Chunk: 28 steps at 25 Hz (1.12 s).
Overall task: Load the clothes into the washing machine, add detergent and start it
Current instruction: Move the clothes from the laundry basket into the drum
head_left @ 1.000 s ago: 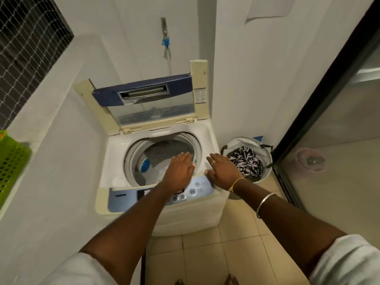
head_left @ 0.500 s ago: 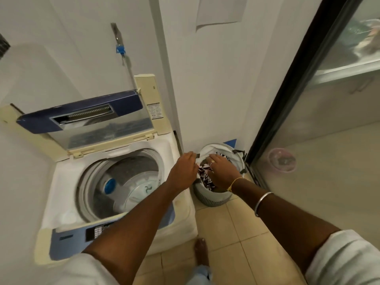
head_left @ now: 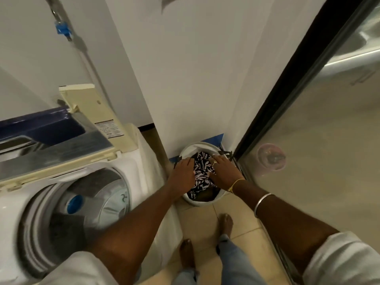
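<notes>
We are loading: mid-frame, our left hand and right hand flank the black-and-white patterned garment in the round white plastic basket, right hand flat, left grip unclear. Next, we lift it to the lower-left white washer drum.

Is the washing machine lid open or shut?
Open. The lid stands raised at the back of the washing machine, and the drum shows below it.

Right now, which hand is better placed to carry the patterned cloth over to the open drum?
Left, probably. The left hand touches the patterned cloth on the washer side of the basket, nearest the open drum; the right hand touches it on the far side, by the glass door.
</notes>
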{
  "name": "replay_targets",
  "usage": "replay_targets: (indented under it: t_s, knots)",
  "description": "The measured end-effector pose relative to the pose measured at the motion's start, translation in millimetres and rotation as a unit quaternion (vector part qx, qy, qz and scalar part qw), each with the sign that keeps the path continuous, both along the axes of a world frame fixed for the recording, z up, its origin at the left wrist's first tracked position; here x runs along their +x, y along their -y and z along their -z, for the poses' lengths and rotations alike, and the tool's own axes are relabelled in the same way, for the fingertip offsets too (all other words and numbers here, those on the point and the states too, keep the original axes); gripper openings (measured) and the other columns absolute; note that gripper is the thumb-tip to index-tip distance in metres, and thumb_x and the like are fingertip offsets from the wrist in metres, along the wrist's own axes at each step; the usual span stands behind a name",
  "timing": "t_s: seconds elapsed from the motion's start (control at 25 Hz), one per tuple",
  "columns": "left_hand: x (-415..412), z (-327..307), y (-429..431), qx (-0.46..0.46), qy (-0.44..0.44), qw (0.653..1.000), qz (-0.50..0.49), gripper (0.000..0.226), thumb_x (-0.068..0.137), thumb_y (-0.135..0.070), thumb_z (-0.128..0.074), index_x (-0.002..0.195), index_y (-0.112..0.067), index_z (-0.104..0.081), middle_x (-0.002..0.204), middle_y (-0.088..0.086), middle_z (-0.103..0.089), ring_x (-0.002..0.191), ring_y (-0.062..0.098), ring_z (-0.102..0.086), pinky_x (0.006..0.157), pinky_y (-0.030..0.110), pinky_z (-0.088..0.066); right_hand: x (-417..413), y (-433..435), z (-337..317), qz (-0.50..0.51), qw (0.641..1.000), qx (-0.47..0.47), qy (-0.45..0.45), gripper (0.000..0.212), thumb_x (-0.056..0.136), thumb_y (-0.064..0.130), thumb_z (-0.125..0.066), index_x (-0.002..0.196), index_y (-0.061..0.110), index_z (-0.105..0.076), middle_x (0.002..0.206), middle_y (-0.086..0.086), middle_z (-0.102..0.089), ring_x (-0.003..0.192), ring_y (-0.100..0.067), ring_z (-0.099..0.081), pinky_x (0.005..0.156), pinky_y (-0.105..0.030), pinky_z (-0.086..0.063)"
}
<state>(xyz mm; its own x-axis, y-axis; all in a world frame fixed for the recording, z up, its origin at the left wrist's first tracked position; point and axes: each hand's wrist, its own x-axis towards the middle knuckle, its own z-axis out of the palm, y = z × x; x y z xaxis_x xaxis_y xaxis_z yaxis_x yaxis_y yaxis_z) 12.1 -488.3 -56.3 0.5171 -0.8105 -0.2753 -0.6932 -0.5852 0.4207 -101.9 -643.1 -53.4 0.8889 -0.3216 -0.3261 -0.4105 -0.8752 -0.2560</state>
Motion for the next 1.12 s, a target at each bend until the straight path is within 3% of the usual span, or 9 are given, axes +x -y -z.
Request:
replay_targets:
  t_s: [0.24,0.36,0.68,0.84,0.96,1.04,1.12]
  knots:
    - [33.7,83.2,64.3,0.027,-0.075,0.993,-0.09,0.057,0.092,-0.028,-0.051,0.144,-0.006,-0.043,0.142,0.013,-0.05,0.131,0.03,-0.047,0.114,0.044,-0.037,51.9,85.1,79.9,-0.052,0.996,0.05,-0.055,0.072,0.096,0.047,-0.051,0.154,0.013,-0.025,0.16,-0.01,-0.023,0.147,-0.029,-0.019,0.121,-0.04,-0.015]
    - [31.6,96.0,63.2,0.057,-0.103,0.988,-0.099,0.062,0.093,-0.028,-0.052,0.148,-0.002,-0.037,0.148,0.017,-0.043,0.135,0.033,-0.043,0.114,0.044,-0.036,57.8,94.6,97.5,-0.069,0.993,0.054,-0.079,0.075,0.095,0.047,-0.052,0.156,0.015,-0.02,0.162,-0.009,-0.017,0.148,-0.03,-0.014,0.121,-0.043,-0.015]
    - [65.4,250.9,93.1,0.12,-0.178,0.967,-0.14,0.084,0.085,-0.03,-0.071,0.153,-0.009,-0.025,0.156,0.013,-0.032,0.141,0.032,-0.037,0.115,0.042,-0.036,117.8,131.7,266.6,-0.077,0.981,0.09,-0.153,0.095,0.082,0.056,-0.065,0.156,0.027,-0.013,0.161,-0.013,-0.014,0.147,-0.036,-0.014,0.118,-0.051,-0.022]
    - [76.3,336.7,97.2,0.168,-0.194,0.959,-0.123,0.113,0.077,-0.038,-0.081,0.159,-0.013,-0.007,0.163,0.015,-0.013,0.147,0.036,-0.026,0.118,0.046,-0.031,137.4,141.3,333.3,-0.059,0.978,0.094,-0.178,0.109,0.075,0.06,-0.072,0.156,0.033,-0.005,0.163,-0.013,-0.002,0.148,-0.039,-0.007,0.118,-0.055,-0.019]
    - [77.4,392.6,98.0,0.229,-0.166,0.954,-0.102,0.139,0.067,-0.05,-0.086,0.156,-0.022,0.017,0.164,0.018,0.008,0.15,0.043,-0.007,0.118,0.061,-0.022,147.6,141.3,374.5,-0.097,0.967,0.08,-0.222,0.125,0.067,0.063,-0.078,0.154,0.037,0.008,0.162,-0.013,0.012,0.147,-0.043,0.003,0.114,-0.064,-0.018]
    - [75.5,423.9,97.8,0.25,-0.146,0.952,-0.102,0.148,0.062,-0.057,-0.086,0.153,-0.026,0.026,0.162,0.019,0.014,0.15,0.045,-0.001,0.116,0.066,-0.019,149.5,137.7,405.1,-0.124,0.953,0.071,-0.265,0.136,0.06,0.064,-0.082,0.153,0.039,0.014,0.16,-0.014,0.019,0.145,-0.048,0.009,0.108,-0.071,-0.023]
    - [74.0,446.3,98.0,0.256,-0.159,0.947,-0.114,0.149,0.061,-0.055,-0.088,0.153,-0.027,0.026,0.162,0.019,0.012,0.15,0.044,-0.004,0.117,0.065,-0.02,146.3,129.8,430.3,-0.131,0.947,0.055,-0.289,0.131,0.062,0.064,-0.08,0.153,0.038,0.011,0.16,-0.015,0.018,0.144,-0.051,0.009,0.104,-0.073,-0.027]
